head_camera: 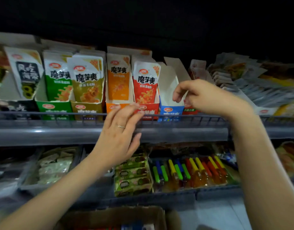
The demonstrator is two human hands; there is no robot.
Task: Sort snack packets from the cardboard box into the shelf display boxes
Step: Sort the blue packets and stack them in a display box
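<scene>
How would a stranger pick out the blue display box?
On the upper shelf, find the row of upright display boxes. The blue display box stands right of the red box, beside the right hand. Only it shows no packets inside.

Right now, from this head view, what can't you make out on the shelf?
Head view only:
- Brown cardboard box: cut off by the bottom edge, contents mostly unseen.
- Right hand: motion blur hides whether it pinches anything.
- Blue-fronted white display box: front wall hides its bottom.
- Orange display box: left hand covers its label.
- Grey packets at far right: blurred, print unreadable.
</scene>
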